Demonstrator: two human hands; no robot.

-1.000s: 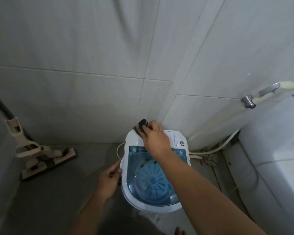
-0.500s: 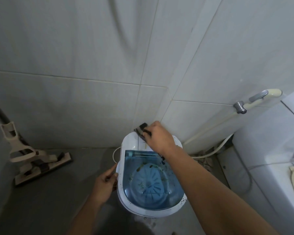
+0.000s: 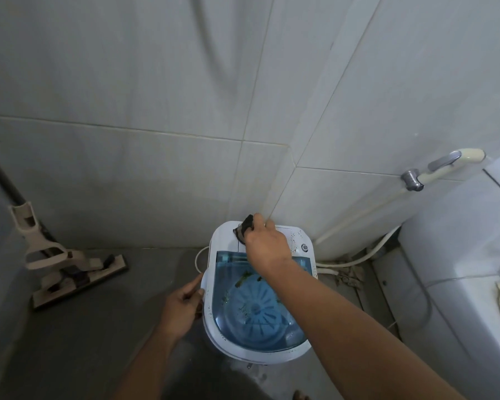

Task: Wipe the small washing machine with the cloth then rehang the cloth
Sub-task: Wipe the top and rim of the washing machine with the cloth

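Dark cloth (image 3: 245, 226) gripped in right hand (image 3: 267, 243) atop washing machine (image 3: 224, 235), left hand (image 3: 184, 306) grasping its side

Small white washing machine (image 3: 223, 241) with blue see-through lid at lower centre, right hand (image 3: 267, 245) pressing dark cloth (image 3: 245, 226) on its rear panel, left hand (image 3: 182, 306) gripping its left rim, flat mop (image 3: 70, 269) lower left, bidet sprayer (image 3: 442, 166) right

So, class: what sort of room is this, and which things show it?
Most likely a bathroom or wash area: tiled walls, a hand sprayer on a hose, and a small washing machine on the floor.
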